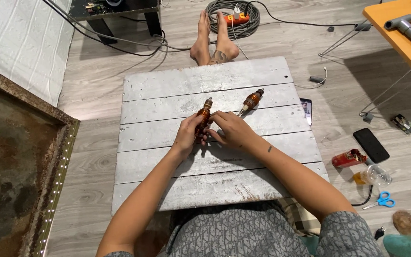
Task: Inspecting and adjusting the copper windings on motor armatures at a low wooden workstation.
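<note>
Fingers of both hands, left [185,136] & right [229,129], grip coppery wound armature [203,120] over weathered planks [167,166].

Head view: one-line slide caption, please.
Both hands, left hand and right hand, hold a copper-wound armature above a white plank board; a second armature lies alongside.

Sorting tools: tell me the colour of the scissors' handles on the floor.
Blue handles on the scissors, seen in the head view.
</note>
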